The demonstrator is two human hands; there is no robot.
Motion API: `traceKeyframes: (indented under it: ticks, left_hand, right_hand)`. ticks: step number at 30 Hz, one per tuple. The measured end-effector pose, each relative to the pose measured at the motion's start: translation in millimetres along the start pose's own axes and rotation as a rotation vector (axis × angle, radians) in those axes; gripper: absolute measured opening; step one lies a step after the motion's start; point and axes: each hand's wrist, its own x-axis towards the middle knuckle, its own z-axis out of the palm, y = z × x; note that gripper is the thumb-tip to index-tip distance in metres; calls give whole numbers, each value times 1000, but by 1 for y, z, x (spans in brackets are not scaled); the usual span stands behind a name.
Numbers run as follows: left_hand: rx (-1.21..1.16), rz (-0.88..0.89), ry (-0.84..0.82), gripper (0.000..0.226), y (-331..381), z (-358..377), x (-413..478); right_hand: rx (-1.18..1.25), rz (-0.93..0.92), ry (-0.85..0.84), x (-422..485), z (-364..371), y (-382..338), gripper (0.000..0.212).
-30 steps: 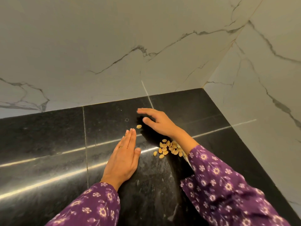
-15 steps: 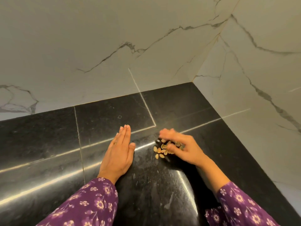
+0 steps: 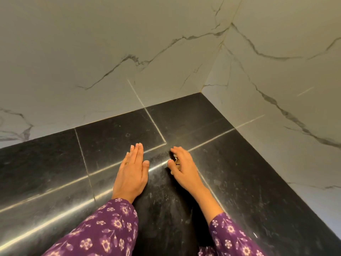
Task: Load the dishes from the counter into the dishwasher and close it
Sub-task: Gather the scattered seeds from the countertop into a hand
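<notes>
The right hand [image 3: 182,167] is cupped low on the black counter [image 3: 239,172], fingers curled down and thumb drawn in toward them, closing round some small pale bits [image 3: 176,161] of which only a sliver shows in the gap between thumb and forefinger. What the bits are is too hidden to tell, and so is whether they are truly pinched or only gathered under the palm. Just to the left of that grip, near it but not touching, the left hand [image 3: 132,172] lies flat on the stone with its fingers straight and pressed together, a ring [image 3: 127,163] on one of them. Its thumb side faces the grip like a stop to sweep against. Beyond the grip the counter runs into the corner of the marbled wall [image 3: 110,61], and to its right the second wall meets the stone. Nearer the person, purple flowered sleeves [image 3: 103,228] cover both forearms. No dishes show on the stretch of counter around the grip, and the dishwasher is nowhere in view. So I cannot tell how much has been loaded, or whether the door stands open. My guess is that this is tidying crumbs off the counter, a side step to the loading. As far as can be judged, closing the dishwasher remains to be done.
</notes>
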Motion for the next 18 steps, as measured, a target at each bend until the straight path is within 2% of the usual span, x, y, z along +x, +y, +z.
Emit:
traceKeyframes:
  ticks: [2, 7, 11, 18]
  left_hand:
    - [18, 8, 2, 65, -1, 1, 0]
    - [-9, 32, 26, 56, 0, 0, -1]
    - [-32, 67, 33, 53, 1, -2, -1]
    - [-183, 149, 53, 45, 2, -5, -9]
  right_hand:
    - [-42, -71, -15, -5, 15, -5, 36]
    - [-1, -81, 41, -33, 29, -18, 9]
    - [1, -33, 98, -73, 32, -25, 18]
    - [55, 63, 161, -177, 40, -51, 17]
